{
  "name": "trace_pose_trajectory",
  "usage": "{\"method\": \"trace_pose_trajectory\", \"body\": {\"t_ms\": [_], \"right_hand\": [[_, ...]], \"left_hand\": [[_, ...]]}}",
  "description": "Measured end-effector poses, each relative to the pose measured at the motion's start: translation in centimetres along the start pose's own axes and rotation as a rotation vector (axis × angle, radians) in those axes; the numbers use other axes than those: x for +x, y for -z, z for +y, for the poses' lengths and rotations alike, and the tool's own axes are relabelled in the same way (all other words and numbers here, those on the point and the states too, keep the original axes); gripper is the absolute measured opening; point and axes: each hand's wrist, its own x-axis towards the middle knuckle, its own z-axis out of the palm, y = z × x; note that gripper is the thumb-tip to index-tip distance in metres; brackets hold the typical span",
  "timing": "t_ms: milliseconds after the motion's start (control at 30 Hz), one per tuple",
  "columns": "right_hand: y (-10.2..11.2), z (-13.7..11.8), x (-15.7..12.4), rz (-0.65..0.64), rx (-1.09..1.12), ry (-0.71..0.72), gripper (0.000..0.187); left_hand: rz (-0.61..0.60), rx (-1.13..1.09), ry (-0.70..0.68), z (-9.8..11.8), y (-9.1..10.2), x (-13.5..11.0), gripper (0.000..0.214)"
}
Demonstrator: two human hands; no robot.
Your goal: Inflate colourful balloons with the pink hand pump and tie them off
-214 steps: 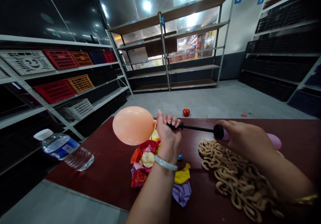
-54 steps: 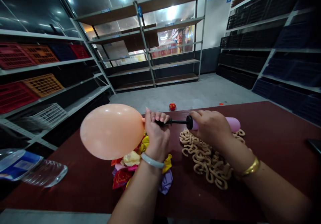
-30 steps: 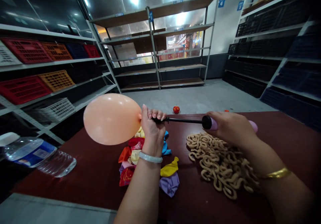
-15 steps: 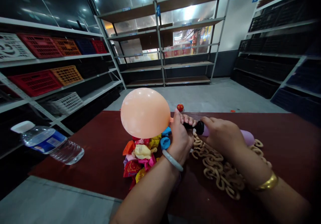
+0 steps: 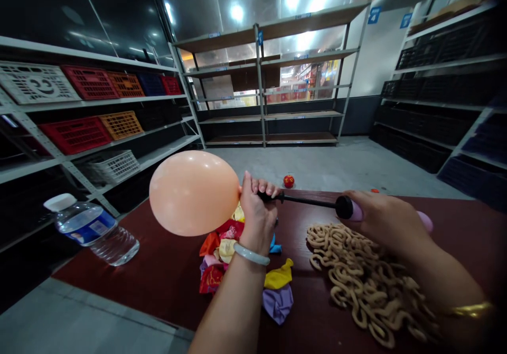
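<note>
An inflated peach balloon (image 5: pixel 194 193) extends left from my left hand (image 5: pixel 259 208), which is closed round its neck and the black nozzle end of a hand balloon pump (image 5: pixel 311 201). My right hand (image 5: pixel 376 222) grips the pump's pale purple body at the right. A black rod shows between the two hands. Below my left forearm lies a pile of limp balloons (image 5: pixel 227 249) in several colours, with a yellow balloon (image 5: pixel 279 275) and a purple balloon (image 5: pixel 278 302) to its right. Beneath my right hand, tan rubbery loops (image 5: pixel 356 275) lie heaped.
A water bottle (image 5: pixel 97 232) with a white cap stands on the left of the dark red table (image 5: pixel 158 285). Past the far edge, a small red ball-like thing (image 5: pixel 289 181) is on the floor. Metal shelves (image 5: pixel 261 95) and coloured crates (image 5: pixel 91 82) line the room.
My hands have moved apart, so the pump's black rod now shows between them. The balloon has shifted left and looks larger. The view has shifted somewhat.
</note>
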Motion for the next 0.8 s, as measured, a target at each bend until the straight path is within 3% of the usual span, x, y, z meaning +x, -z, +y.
{"method": "trace_pose_trajectory", "body": {"t_ms": [167, 500, 633, 800], "right_hand": [[0.0, -1.3, -0.2, 0.048, -0.053, 0.039, 0.038], [-0.3, -5.5, -0.2, -0.016, -0.016, 0.049, 0.037], [-0.9, -5.3, -0.1, -0.066, 0.044, 0.037, 0.037], [-0.6, -3.2, 0.2, -0.075, 0.079, 0.007, 0.038]], "left_hand": [[0.025, -0.031, 0.009, -1.2, 0.1, -0.8, 0.057], [0.005, 0.064, 0.148, -7.8, 0.9, -4.1, 0.05], [0.038, 0.053, 0.194, -7.6, 1.2, -3.5, 0.051], [0.039, 0.063, 0.117, -4.2, 1.5, -1.0, 0.05]]}}
